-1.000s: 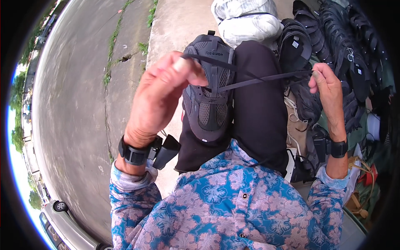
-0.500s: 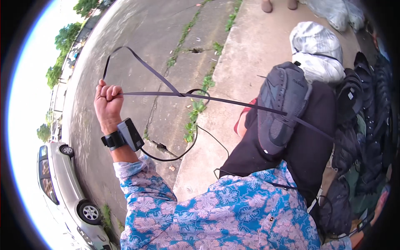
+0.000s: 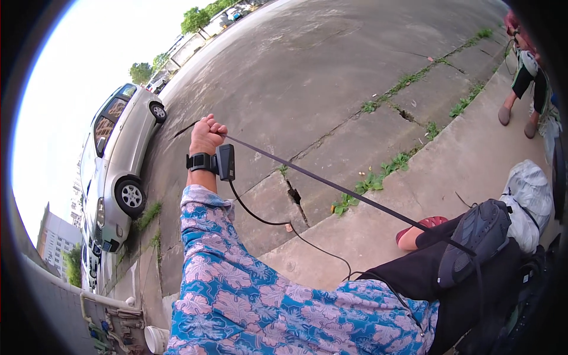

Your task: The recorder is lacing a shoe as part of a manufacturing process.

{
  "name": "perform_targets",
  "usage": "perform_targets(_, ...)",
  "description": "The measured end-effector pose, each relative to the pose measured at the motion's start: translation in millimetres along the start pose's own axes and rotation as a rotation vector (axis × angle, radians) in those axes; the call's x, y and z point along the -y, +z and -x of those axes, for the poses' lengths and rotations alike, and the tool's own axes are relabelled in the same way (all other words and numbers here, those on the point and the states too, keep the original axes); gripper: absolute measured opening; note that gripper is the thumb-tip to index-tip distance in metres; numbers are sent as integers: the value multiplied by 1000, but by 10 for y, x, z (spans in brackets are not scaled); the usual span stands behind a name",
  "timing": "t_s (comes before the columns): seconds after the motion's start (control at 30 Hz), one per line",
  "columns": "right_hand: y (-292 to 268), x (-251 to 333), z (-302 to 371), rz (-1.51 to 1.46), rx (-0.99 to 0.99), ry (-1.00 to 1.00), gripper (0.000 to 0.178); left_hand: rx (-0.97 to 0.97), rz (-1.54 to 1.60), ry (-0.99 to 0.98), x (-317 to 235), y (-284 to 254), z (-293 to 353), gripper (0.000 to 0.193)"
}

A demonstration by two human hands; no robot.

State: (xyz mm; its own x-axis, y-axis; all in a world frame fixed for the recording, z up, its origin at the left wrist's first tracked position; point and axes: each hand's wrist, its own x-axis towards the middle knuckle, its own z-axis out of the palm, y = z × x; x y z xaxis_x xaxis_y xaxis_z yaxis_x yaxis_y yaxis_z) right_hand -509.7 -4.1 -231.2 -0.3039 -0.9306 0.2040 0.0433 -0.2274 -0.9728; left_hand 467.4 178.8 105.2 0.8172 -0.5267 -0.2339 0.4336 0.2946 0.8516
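Observation:
My left hand (image 3: 207,135), raised and stretched out to the left, is closed on a dark flat shoelace (image 3: 331,184). A loose end of the lace sticks out beyond the fist. From there the lace runs taut down to a dark grey shoe (image 3: 482,234) lying on my thigh, and more of it hangs over my dark trousers (image 3: 473,290). My right hand is out of sight past the lower right edge. A black device (image 3: 225,163) is strapped to my left wrist, with a cable trailing from it.
White plastic bags (image 3: 529,195) lie beyond my knees. Another person (image 3: 520,83) sits at the far right. Weeds (image 3: 384,171) grow along the step edge by cracked concrete (image 3: 331,136). A silver car (image 3: 121,148) stands left; a white bucket (image 3: 157,338) and pipes (image 3: 109,302) are lower left.
My view has swung left. The lace's wide loop and crossing are gone; it now runs as one straight line from my left hand to the shoe. The right forearm has left the view.

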Motion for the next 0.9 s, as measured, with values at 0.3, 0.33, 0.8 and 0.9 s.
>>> perform_targets(0.3, -1421, 539, 2091, 272, -392, 339, 51, 380, -477, 532, -1450, -1791, -866, 18)
perform_targets(0.33, -1890, 1085, 2734, 379, -520, 367, 51, 47, -67, 323, -1230, -1533, -942, 18)
perform_targets(0.8, 1613, 2408, 2489, 904, 181, -129, 11, 1095, -791, -120, 2500, 1202, 1605, 25)
perform_targets(0.9, 1973, 2321, 2296, 1147, 258, -499, 9, 1288, -877, -115, 2736, 1412, 2080, 30)
